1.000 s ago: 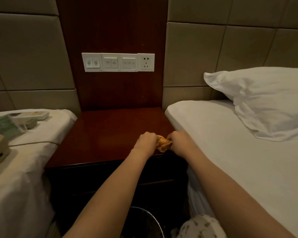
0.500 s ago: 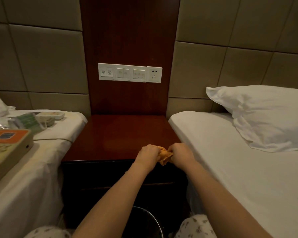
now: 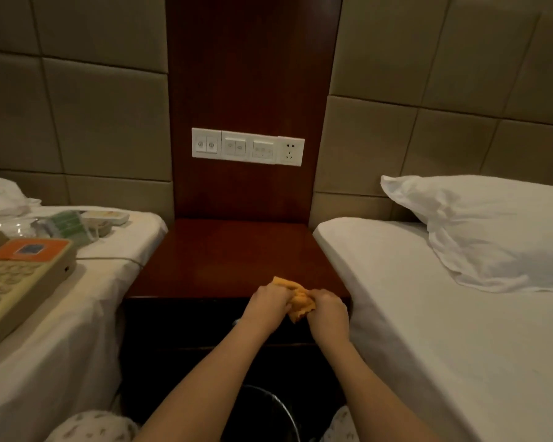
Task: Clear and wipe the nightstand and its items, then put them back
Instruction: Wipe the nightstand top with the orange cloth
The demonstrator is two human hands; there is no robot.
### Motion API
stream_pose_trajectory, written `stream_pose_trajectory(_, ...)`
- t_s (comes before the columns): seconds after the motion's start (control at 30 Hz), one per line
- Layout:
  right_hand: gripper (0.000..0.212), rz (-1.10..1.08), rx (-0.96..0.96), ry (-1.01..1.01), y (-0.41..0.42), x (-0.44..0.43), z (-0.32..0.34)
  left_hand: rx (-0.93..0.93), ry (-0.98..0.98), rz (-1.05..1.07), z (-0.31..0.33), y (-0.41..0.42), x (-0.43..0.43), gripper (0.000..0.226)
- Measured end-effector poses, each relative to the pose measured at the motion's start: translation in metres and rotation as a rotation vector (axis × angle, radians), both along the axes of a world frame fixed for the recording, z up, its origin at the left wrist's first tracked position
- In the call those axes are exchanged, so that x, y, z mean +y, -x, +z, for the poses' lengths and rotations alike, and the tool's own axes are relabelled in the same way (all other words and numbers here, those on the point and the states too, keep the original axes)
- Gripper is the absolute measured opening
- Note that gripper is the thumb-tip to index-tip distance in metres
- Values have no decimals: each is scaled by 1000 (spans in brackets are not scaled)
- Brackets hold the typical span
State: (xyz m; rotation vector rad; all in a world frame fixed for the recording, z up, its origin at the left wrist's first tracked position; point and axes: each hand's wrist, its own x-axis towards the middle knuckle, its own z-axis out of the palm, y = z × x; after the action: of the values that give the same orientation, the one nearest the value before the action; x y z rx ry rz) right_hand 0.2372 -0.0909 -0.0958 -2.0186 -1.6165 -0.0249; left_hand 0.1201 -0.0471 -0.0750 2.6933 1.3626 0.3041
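You hold the orange cloth (image 3: pixel 297 301) bunched between both hands at the front edge of the nightstand (image 3: pixel 224 256), towards its right corner. Your left hand (image 3: pixel 268 303) and right hand (image 3: pixel 328 309) each curl tightly round one end. I cannot tell whether the cloth touches the wood. The beige telephone (image 3: pixel 16 275), a green packet (image 3: pixel 66 223) and a white tray-like item (image 3: pixel 107 216) lie on the left bed (image 3: pixel 61 362), so the clearing looks done and the wiping is in hand. Next, you probably need to open the wad into a flat pad, press it down with one hand, and sweep the top from back to front.
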Motion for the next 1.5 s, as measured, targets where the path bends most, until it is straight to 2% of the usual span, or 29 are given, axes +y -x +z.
stream_pose_trajectory(0.13, 31, 23, 19, 72, 3, -3, -2, 12, 13, -7, -2, 9, -1, 19)
stream_pose_trajectory(0.27, 26, 153, -66, 238, 11, -5, -15, 55, 137, 67, -25, 26, -5, 20)
stream_pose_trajectory(0.43, 20, 283, -1, 280, 27, -5, -29, 1, 137, 68, -41, 53, -12, 19)
stream_pose_trajectory(0.53, 28, 348, 160, 324, 31, -6, -20, 47, 100, 9, -35, 66, -11, 18)
stream_pose_trajectory(0.63, 54, 360, 466, 491, 30, -5, -10, 57, 84, -58, -33, 73, -12, 22)
stream_pose_trajectory(0.7, 51, 361, 692, 589, 29, -4, -6, 35, 63, -82, -34, 76, -13, 24)
stream_pose_trajectory(0.8, 38, 309, 829, 519, 26, -2, -2, -11, 22, -99, -36, 78, -15, 25)
stream_pose_trajectory(0.97, 34, 257, 723, 567, 19, -9, -3, -139, -59, -126, -28, 82, -16, 31)
stream_pose_trajectory(1.07, 20, 251, 726, 492, 16, -11, -7, -174, -99, -147, -21, 85, -17, 30)
stream_pose_trajectory(1.13, 15, 213, 783, 432, 16, -10, -6, -122, -118, -173, -20, 90, -18, 30)
stream_pose_trajectory(1.3, 21, 156, 944, 399, 21, -8, 8, 84, -98, -169, -24, 101, -17, 46)
stream_pose_trajectory(1.37, 25, 156, 1029, 391, 23, -4, 10, 71, -40, -149, -26, 104, -17, 53)
stream_pose_trajectory(1.5, 27, 248, 1247, 364, 29, 0, 11, -137, -3, -175, -28, 101, -19, 74)
